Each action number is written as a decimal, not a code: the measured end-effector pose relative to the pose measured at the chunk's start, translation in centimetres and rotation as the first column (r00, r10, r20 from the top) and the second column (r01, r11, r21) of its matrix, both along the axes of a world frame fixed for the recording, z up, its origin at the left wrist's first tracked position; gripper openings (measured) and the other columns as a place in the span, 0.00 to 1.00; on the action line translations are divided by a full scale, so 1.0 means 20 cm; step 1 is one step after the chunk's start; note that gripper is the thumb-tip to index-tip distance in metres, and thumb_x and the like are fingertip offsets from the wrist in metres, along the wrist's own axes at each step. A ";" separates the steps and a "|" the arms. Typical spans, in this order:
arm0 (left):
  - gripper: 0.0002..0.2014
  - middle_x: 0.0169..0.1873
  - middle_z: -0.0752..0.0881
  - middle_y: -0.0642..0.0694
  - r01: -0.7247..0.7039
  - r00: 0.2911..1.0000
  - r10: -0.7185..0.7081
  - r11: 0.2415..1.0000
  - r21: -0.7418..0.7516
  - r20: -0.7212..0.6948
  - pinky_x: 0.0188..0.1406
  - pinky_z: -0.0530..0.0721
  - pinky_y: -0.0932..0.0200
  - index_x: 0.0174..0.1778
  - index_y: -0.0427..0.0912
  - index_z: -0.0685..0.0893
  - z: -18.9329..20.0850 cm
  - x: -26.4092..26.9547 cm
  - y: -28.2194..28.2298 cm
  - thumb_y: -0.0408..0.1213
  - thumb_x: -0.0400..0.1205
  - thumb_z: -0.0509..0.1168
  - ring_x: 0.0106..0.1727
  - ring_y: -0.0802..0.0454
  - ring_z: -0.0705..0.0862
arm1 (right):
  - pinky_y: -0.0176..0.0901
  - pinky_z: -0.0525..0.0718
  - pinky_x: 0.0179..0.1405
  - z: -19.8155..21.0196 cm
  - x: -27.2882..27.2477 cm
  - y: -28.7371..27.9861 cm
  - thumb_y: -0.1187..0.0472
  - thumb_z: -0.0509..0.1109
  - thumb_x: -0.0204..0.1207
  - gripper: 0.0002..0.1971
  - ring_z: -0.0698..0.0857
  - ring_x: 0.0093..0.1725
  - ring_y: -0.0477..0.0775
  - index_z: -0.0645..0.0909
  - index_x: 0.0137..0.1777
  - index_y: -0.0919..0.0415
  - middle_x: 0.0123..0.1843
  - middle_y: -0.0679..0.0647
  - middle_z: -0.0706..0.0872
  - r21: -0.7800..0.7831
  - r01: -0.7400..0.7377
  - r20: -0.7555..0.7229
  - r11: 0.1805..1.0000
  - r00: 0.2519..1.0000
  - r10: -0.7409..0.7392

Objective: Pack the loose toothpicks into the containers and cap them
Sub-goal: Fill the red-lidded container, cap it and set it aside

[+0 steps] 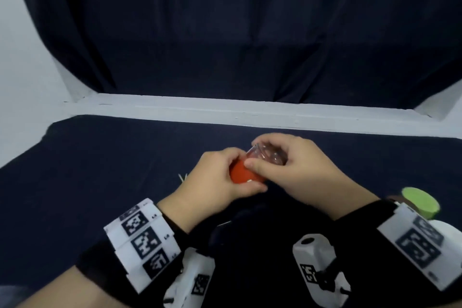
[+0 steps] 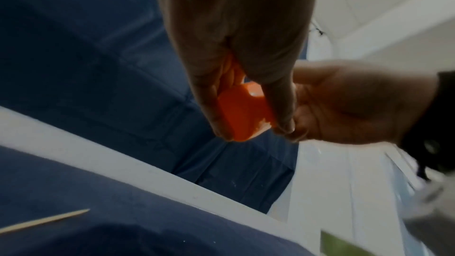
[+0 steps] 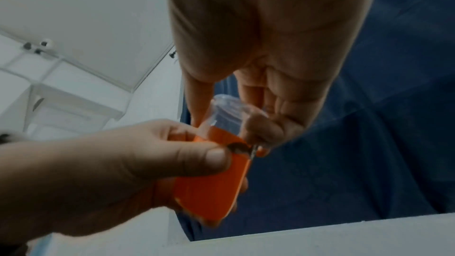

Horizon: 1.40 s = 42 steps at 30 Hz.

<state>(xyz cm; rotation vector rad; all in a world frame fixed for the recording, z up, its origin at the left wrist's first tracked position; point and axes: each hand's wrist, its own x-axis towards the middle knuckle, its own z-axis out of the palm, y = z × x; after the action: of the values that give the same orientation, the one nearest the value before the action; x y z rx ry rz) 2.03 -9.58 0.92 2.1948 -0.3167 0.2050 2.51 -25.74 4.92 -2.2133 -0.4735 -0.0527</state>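
Left hand [image 1: 215,177] wraps the small orange plastic container [image 3: 211,186], held above the dark blue cloth [image 1: 100,170]. Right hand [image 1: 297,170] pinches its clear plastic cap [image 3: 226,114]. Keep the cap square and steady the base. Toothpicks [image 1: 182,178] lie just left.

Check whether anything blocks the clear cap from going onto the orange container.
Nothing visible does. The right hand pinches the clear cap right at the top of the orange container, which the left hand grips. How far the cap is seated cannot be told.
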 end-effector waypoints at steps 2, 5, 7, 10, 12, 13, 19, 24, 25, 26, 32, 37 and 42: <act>0.18 0.40 0.90 0.50 0.002 0.997 -0.006 0.998 -0.055 -0.082 0.46 0.85 0.60 0.49 0.47 0.87 0.00 -0.01 0.10 0.45 0.66 0.81 0.42 0.58 0.87 | 0.29 0.79 0.53 0.01 0.01 0.05 0.54 0.76 0.70 0.11 0.83 0.50 0.38 0.81 0.51 0.42 0.53 0.43 0.85 0.019 -0.109 0.003 0.994 0.994 0.109; 0.20 0.39 0.91 0.50 -0.074 0.988 0.041 0.971 -0.225 -0.146 0.47 0.84 0.64 0.50 0.43 0.87 -0.02 -0.04 0.24 0.43 0.64 0.80 0.42 0.59 0.88 | 0.38 0.77 0.63 0.02 0.08 0.08 0.59 0.77 0.71 0.19 0.82 0.57 0.43 0.79 0.56 0.37 0.58 0.43 0.81 0.126 -0.162 0.097 0.979 0.984 0.151; 0.24 0.39 0.91 0.52 -0.176 0.981 0.143 0.941 -0.289 -0.135 0.48 0.83 0.64 0.50 0.45 0.86 -0.04 -0.06 0.34 0.48 0.59 0.78 0.43 0.59 0.89 | 0.27 0.74 0.59 0.00 0.13 0.09 0.59 0.77 0.70 0.18 0.80 0.55 0.40 0.79 0.57 0.39 0.58 0.41 0.78 0.050 -0.111 0.131 0.993 0.986 0.104; 0.25 0.40 0.91 0.55 -0.292 0.956 0.274 0.904 -0.313 -0.100 0.48 0.84 0.64 0.49 0.48 0.86 -0.06 -0.10 0.47 0.49 0.56 0.79 0.44 0.60 0.88 | 0.31 0.75 0.55 -0.11 0.23 0.12 0.55 0.74 0.71 0.20 0.79 0.54 0.45 0.77 0.62 0.41 0.60 0.47 0.72 -0.357 -0.076 0.030 0.931 0.995 0.093; 0.24 0.41 0.90 0.56 -0.372 0.927 0.364 0.870 -0.323 -0.085 0.49 0.84 0.63 0.48 0.50 0.85 -0.07 -0.13 0.53 0.49 0.56 0.79 0.44 0.59 0.88 | 0.42 0.78 0.56 -0.21 0.29 0.15 0.55 0.72 0.71 0.22 0.80 0.56 0.52 0.75 0.65 0.44 0.58 0.49 0.72 -0.605 -0.080 -0.039 0.792 0.997 0.070; 0.24 0.41 0.90 0.56 -0.406 0.912 0.401 0.856 -0.321 -0.085 0.49 0.84 0.62 0.48 0.51 0.85 -0.08 -0.14 0.56 0.50 0.56 0.78 0.44 0.59 0.88 | 0.44 0.79 0.54 -0.25 0.32 0.15 0.56 0.72 0.71 0.20 0.80 0.54 0.54 0.75 0.63 0.46 0.55 0.50 0.72 -0.675 -0.078 -0.058 0.734 0.997 0.052; 0.26 0.41 0.90 0.59 -0.515 0.856 0.507 0.813 -0.271 -0.103 0.50 0.84 0.60 0.47 0.52 0.85 -0.14 -0.21 0.66 0.53 0.55 0.83 0.44 0.62 0.88 | 0.53 0.73 0.61 -0.32 0.39 0.16 0.43 0.76 0.67 0.28 0.76 0.65 0.59 0.75 0.65 0.49 0.64 0.52 0.76 -0.911 -0.155 -0.167 0.383 0.986 0.000; 0.23 0.44 0.90 0.56 -0.527 0.847 0.524 0.807 -0.268 -0.087 0.52 0.84 0.60 0.48 0.52 0.85 -0.19 -0.22 0.67 0.45 0.59 0.83 0.48 0.60 0.88 | 0.50 0.71 0.66 -0.32 0.45 0.40 0.59 0.62 0.81 0.18 0.74 0.68 0.57 0.72 0.70 0.49 0.67 0.53 0.74 -0.843 -0.171 -0.040 0.510 0.965 0.258; 0.23 0.44 0.90 0.56 -0.527 0.846 0.527 0.807 -0.266 -0.076 0.51 0.83 0.62 0.48 0.52 0.85 -0.20 -0.22 0.67 0.45 0.60 0.83 0.48 0.61 0.87 | 0.50 0.71 0.66 -0.33 0.46 0.45 0.62 0.59 0.82 0.17 0.73 0.68 0.58 0.73 0.69 0.50 0.67 0.54 0.74 -0.854 -0.198 -0.056 0.481 0.954 0.294; 0.22 0.44 0.89 0.57 -0.527 0.845 0.530 0.807 -0.265 -0.067 0.50 0.82 0.65 0.48 0.52 0.85 -0.20 -0.23 0.66 0.44 0.60 0.83 0.48 0.62 0.87 | 0.49 0.71 0.65 -0.34 0.47 0.49 0.63 0.59 0.82 0.16 0.73 0.67 0.58 0.74 0.67 0.51 0.66 0.55 0.73 -0.869 -0.225 -0.084 0.441 0.945 0.316; 0.23 0.44 0.89 0.59 -0.532 0.838 0.545 0.798 -0.283 -0.040 0.47 0.81 0.73 0.49 0.51 0.85 -0.20 -0.25 0.68 0.45 0.60 0.82 0.49 0.64 0.87 | 0.43 0.75 0.48 -0.36 0.58 0.62 0.71 0.66 0.73 0.12 0.81 0.55 0.57 0.74 0.35 0.53 0.53 0.53 0.79 -0.865 -0.378 -0.254 0.330 0.897 0.361; 0.22 0.44 0.89 0.60 -0.551 0.823 0.567 0.779 -0.299 -0.040 0.45 0.80 0.74 0.49 0.51 0.85 -0.21 -0.27 0.69 0.45 0.60 0.82 0.47 0.65 0.86 | 0.38 0.70 0.43 -0.40 0.62 0.72 0.66 0.72 0.71 0.09 0.78 0.53 0.48 0.77 0.38 0.51 0.43 0.43 0.74 -0.793 -0.481 -0.202 0.375 0.788 0.582; 0.23 0.43 0.89 0.59 -0.555 0.821 0.569 0.771 -0.314 -0.053 0.44 0.80 0.75 0.48 0.50 0.85 -0.20 -0.29 0.69 0.47 0.59 0.81 0.47 0.66 0.86 | 0.39 0.68 0.66 -0.45 0.62 0.81 0.71 0.69 0.73 0.25 0.71 0.67 0.47 0.78 0.68 0.50 0.68 0.45 0.74 -0.799 -0.507 -0.164 0.322 0.699 0.696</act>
<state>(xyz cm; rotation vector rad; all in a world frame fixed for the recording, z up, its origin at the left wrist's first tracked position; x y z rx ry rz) -3.68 4.23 -3.15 1.9046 0.3518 0.5965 14.95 -9.48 -4.03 -2.7232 -1.7608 0.4357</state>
